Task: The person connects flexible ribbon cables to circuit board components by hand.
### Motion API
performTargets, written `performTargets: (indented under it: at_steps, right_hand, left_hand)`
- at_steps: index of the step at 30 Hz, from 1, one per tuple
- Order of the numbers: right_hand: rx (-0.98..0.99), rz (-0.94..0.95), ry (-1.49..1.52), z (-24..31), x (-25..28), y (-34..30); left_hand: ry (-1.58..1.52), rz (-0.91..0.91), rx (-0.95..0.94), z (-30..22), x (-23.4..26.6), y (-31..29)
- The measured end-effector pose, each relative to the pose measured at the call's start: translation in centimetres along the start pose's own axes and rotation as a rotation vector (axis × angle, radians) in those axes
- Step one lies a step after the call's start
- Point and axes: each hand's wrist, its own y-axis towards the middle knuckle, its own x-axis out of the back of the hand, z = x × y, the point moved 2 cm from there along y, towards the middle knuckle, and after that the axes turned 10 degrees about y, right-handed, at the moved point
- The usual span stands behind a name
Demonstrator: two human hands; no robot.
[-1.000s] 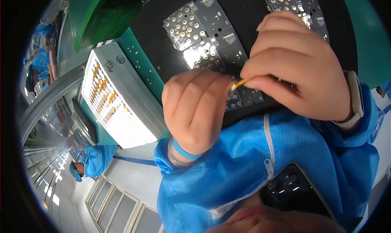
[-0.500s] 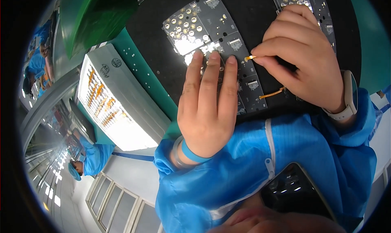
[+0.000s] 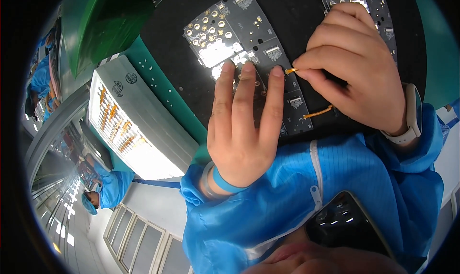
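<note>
A dark circuit board panel (image 3: 258,27) with round shiny contacts lies tilted on a black mat. My left hand (image 3: 244,130) rests on it with the fingers spread, holding nothing; the fingertips press on its middle. Between thumb and index finger my right hand (image 3: 352,65) pinches a small orange flex cable (image 3: 290,71). The cable's inner end meets the panel's right edge, beside my left index fingertip; whether it sits in a connector cannot be made out. Lower on that edge, another orange flex cable (image 3: 317,112) sticks out to the right.
A white foam tray (image 3: 143,154) with rows of orange flex cables stands at the left on a green mat (image 3: 163,82) dotted with small white bits. A second circuit board panel (image 3: 383,15) lies partly behind my right hand. A green bin (image 3: 100,29) is at the upper left.
The panel has slid and turned slightly to the left under my left hand, whose fingers are now a little wider apart. My right hand has moved slightly left with the flex cable.
</note>
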Motion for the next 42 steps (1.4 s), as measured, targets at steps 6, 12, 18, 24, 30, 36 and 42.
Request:
performTargets:
  at_steps: [6,12,18,24,30,36,42]
  right_hand:
    - [-0.007,0.008,-0.019,0.0,0.3,-0.1]
    - [0.017,0.016,-0.036,0.0,1.0,0.1]
    - [-0.144,-0.043,0.182,-1.0,1.0,-0.6]
    - [-0.02,-0.043,0.087,-1.3,0.9,-0.4]
    - [-0.068,-0.059,0.069,-1.1,0.7,-0.4]
    - [-0.029,-0.117,0.058,-0.3,2.1,-0.4]
    - [0.055,0.085,0.165,2.9,3.2,0.8]
  left_hand:
    - [0.062,-0.002,-0.023,-0.6,0.0,0.3]
    - [0.066,0.047,-0.038,-1.3,0.4,0.8]
    - [-0.506,0.001,0.095,2.4,1.7,-0.1]
    - [0.068,-0.244,0.682,11.0,6.6,-5.9]
    - [0.315,-0.056,0.351,15.0,5.5,-8.6]
    - [0.281,-0.031,0.331,14.6,6.2,-7.6]
    - [0.023,-0.212,0.161,8.1,8.2,-3.6]
